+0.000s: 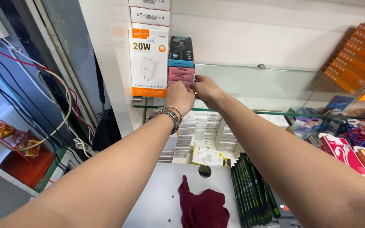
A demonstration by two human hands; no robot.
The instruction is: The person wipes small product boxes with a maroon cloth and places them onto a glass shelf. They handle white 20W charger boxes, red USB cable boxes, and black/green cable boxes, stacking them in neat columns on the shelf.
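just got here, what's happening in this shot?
A person reaches both arms up to a glass shelf. The left hand, with a metal watch and bead bracelet at the wrist, and the right hand meet at a small stack of pink boxes topped by a dark box with a blue band, beside a white and orange charger box. The fingers touch the lowest pink boxes; the grip itself is hidden. Below, a maroon cloth lies on a grey counter.

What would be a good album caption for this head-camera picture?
Both hands, left hand and right hand, reach a stack of pink boxes on a glass shelf beside a white charger box.
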